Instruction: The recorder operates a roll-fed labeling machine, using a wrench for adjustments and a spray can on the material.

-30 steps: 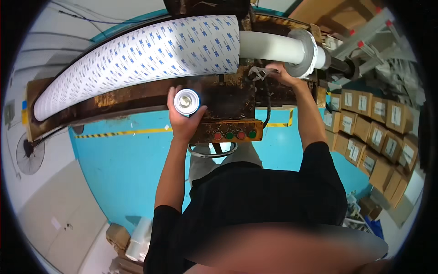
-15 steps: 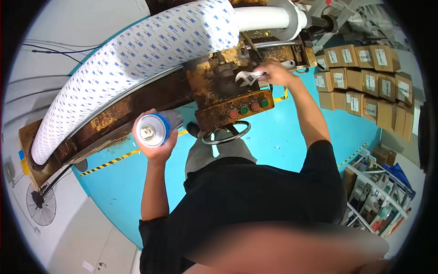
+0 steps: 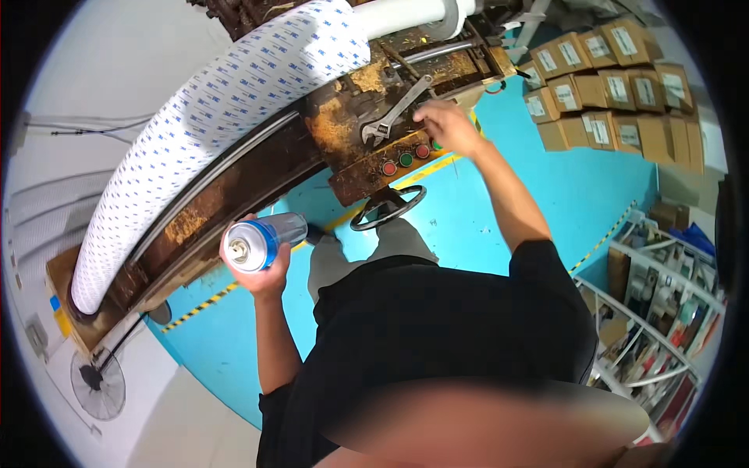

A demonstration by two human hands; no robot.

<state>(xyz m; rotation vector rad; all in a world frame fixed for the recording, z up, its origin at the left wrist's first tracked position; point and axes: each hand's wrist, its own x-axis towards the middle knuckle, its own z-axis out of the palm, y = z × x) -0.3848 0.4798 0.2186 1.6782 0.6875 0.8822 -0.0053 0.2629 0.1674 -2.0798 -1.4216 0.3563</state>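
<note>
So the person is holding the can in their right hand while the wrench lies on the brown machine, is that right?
Not quite: the head view shows the left hand holding the can. The wrench does lie on the brown machine.

Head-worn fisheye, looking down, rim unclear

White roll (image 3: 199, 117): repeated blue lettering | cartons (image 3: 593, 91): white labels (image 3: 625, 40), print illegible

The wrench (image 3: 406, 102) is shiny metal, the roll (image 3: 226, 101) seemingly smooth paper.
</note>
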